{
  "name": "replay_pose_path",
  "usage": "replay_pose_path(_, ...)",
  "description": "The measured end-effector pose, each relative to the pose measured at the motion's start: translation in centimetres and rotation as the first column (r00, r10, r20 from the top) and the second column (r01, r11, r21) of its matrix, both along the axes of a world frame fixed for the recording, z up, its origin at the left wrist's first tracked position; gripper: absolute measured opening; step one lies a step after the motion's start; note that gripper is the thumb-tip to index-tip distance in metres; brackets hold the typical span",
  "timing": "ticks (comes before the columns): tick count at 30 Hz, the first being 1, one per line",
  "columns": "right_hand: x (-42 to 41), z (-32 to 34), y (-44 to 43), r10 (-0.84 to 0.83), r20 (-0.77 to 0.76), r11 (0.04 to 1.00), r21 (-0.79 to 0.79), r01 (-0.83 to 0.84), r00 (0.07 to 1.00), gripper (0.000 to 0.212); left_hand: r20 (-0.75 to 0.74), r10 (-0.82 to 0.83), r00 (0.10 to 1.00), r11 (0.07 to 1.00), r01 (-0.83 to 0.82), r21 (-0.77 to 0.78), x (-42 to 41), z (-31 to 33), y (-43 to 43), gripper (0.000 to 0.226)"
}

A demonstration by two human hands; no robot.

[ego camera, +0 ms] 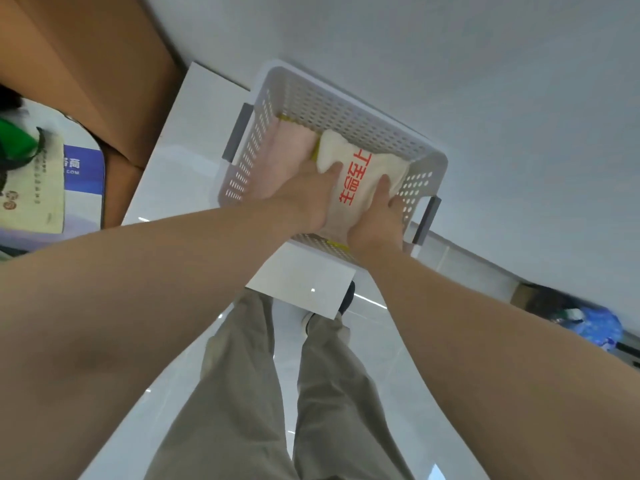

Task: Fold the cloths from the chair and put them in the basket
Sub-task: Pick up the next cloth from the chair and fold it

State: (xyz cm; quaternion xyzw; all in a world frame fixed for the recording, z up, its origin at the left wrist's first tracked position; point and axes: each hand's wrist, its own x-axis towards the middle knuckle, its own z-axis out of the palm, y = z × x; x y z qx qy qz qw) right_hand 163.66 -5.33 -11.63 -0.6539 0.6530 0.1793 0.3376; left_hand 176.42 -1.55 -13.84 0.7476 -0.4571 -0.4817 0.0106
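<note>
Fingers (397,202) of right hand (375,220) and left hand (304,199) clamped round folded white cloth (367,164) inside basket (346,112); pink cloth (287,147) alongside

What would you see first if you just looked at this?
The white cloth with big red writing, in the middle, gripped by the left hand and right hand. It is inside a holey basket, just right of a pink cloth.

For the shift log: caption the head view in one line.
Left hand and right hand hold a cream red-lettered cloth in the grey basket beside a pink cloth.
</note>
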Motion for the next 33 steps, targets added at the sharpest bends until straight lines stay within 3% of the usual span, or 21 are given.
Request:
replay_pose_path(9,-0.6,-2.6,-0.3,0.060,-0.030,0.998,0.011,-0.059,0.998,0.097,0.097,0.002,0.995,1.000,-0.005,0.027,-0.6,-1.5,-0.2,0.097)
replay_pose_path(13,-0.5,-3.6,-0.2,0.070,-0.060,0.997,0.024,-0.069,0.996,0.086,0.155,-0.036,0.987,0.999,0.029,0.042,-0.9,-1.9,-0.3,0.100)
replay_pose_path(16,0.0,-4.1,-0.3,0.272,-0.269,0.960,0.004,-0.282,0.924,0.085,0.238,-0.064,0.969,0.997,0.052,0.058,-1.3,-1.7,-0.7,0.098)
replay_pose_path(20,1.1,-4.8,-0.8,0.479,-0.360,0.850,-0.038,-0.525,0.801,0.089,0.486,-0.213,0.848,0.974,0.225,0.035,-1.5,-1.7,-0.6,0.077)
replay_pose_path(22,1.4,-5.1,-1.3,0.430,-0.326,0.891,0.005,-0.454,0.842,0.087,0.574,-0.323,0.752,0.934,0.351,0.065,-1.6,-2.0,-0.8,0.075)
replay_pose_path(24,1.7,-6.1,-2.0,0.393,-0.208,0.919,0.051,-0.392,0.896,0.079,0.566,-0.397,0.722,0.908,0.398,0.129,-1.4,-2.5,-1.4,0.083)
replay_pose_path(26,1.9,-7.0,-2.8,0.461,-0.208,0.887,0.070,-0.457,0.863,0.071,0.542,-0.423,0.726,0.901,0.399,0.169,-1.0,-2.8,-2.0,0.090)
replay_pose_path(29,1.9,-7.2,-2.6,0.316,-0.139,0.947,0.103,-0.303,0.939,0.076,0.514,-0.430,0.742,0.901,0.387,0.195,-0.6,-3.4,-2.4,0.099)
replay_pose_path(33,1.3,-6.6,-2.4,0.448,-0.270,0.891,0.063,-0.449,0.852,0.080,0.455,-0.428,0.781,0.904,0.376,0.204,-0.6,-4.0,-2.0,0.096)
